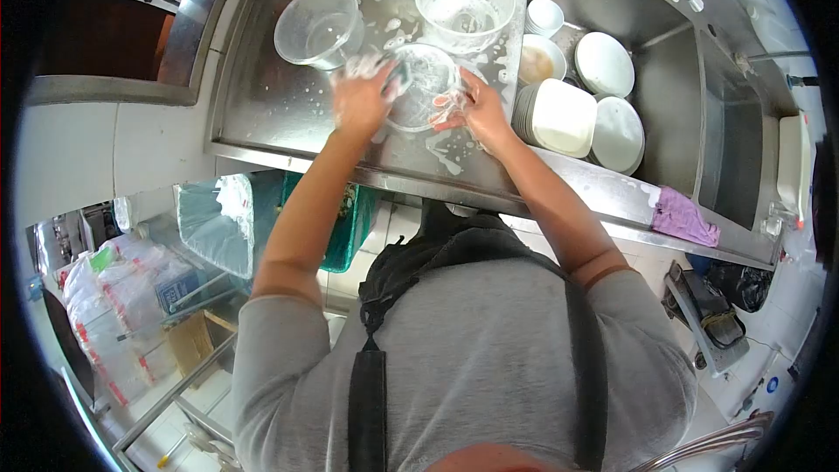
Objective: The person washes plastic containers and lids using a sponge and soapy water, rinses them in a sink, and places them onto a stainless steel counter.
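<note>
My left hand (360,98), blurred and covered in suds, is closed on something greyish inside the near clear container (420,92); foam and blur hide what it is. On the right side of that container my right hand (476,112) grips the rim, foam on its fingers. The container is round, see-through and soapy inside. Just beyond it stands a clear bowl (463,9) with suds in it. Another clear bowl (319,24) is tilted at the back left.
The steel counter (262,114) has foam and a raised front edge. To the right, a sink (664,44) holds stacked white square dishes (564,118), round plates (605,64) and small bowls (544,17). A purple cloth (686,217) lies on the front ledge.
</note>
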Available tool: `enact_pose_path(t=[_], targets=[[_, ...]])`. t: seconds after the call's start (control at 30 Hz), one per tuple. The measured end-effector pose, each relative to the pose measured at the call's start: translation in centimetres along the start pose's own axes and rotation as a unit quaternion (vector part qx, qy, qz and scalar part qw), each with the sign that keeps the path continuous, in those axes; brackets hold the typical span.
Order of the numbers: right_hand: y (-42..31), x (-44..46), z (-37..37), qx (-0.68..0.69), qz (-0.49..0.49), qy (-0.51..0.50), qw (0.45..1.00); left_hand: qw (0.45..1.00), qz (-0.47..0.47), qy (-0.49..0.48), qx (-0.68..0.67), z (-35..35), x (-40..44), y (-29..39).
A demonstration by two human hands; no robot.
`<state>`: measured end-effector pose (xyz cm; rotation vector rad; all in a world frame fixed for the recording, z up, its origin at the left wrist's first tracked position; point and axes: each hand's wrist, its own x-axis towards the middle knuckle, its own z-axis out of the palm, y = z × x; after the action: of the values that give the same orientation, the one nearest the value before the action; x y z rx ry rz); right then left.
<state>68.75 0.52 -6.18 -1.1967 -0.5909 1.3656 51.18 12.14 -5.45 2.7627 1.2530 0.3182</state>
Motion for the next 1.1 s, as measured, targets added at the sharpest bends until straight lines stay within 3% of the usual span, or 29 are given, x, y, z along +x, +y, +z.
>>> enact_pose_path(t=[0.1,0.17,0.2,0.3,0.33,0.4,0.47,0.6,0.7,0.77,0.83,0.9,0.97,1.1], targets=[[0.2,0.8,-0.5,-0.024,-0.016,-0.016,0.999,0.999,-0.034,0.000,0.006,1.4,3.0,3.6],[0.2,0.7,-0.5,-0.026,-0.042,-0.004,0.999,0.984,-0.028,-0.047,-0.167,1.6,2.9,5.1],[0.4,0.8,-0.6,-0.026,-0.042,-0.004,0.999,0.989,0.035,-0.026,-0.144,1.2,2.4,5.0],[0.6,0.9,-0.4,-0.027,-0.056,-0.005,0.998,0.994,0.077,-0.022,-0.072,1.6,2.9,3.1],[-0.1,0.5,-0.3,-0.016,-0.028,-0.008,0.999,0.995,-0.009,-0.085,-0.052,1.5,4.0,2.4],[-0.4,0.7,-0.4,-0.011,-0.004,-0.016,1.000,0.999,0.010,-0.045,-0.005,0.5,3.8,1.1],[1.2,1.0,-0.3,-0.040,-0.044,0.005,0.998,0.998,0.039,0.025,0.041,0.7,2.8,-1.1],[0.9,1.5,-1.0,-0.029,-0.024,-0.020,0.999,0.998,-0.033,-0.051,-0.004,1.0,3.7,1.7],[-0.5,1.3,-1.0,-0.007,-0.015,-0.048,0.999,0.994,-0.002,-0.105,-0.033,0.9,3.2,4.0],[-1.3,0.9,-0.7,0.133,0.057,0.007,0.989,0.985,0.103,-0.048,-0.126,0.6,1.4,3.9],[-0.9,1.0,-0.7,0.102,0.045,-0.001,0.994,0.982,0.122,-0.047,-0.138,0.6,-0.1,2.9],[-1.1,1.3,-0.7,0.072,0.028,-0.008,0.997,0.960,0.240,-0.083,-0.120,-1.1,-1.9,1.7],[-1.2,1.2,-0.5,0.005,0.051,0.005,0.999,0.956,0.226,-0.133,-0.133,-2.2,-3.2,-0.4],[-0.9,1.5,-0.3,-0.005,0.042,-0.008,0.999,0.964,0.222,-0.057,-0.134,-2.7,-3.9,0.4]])
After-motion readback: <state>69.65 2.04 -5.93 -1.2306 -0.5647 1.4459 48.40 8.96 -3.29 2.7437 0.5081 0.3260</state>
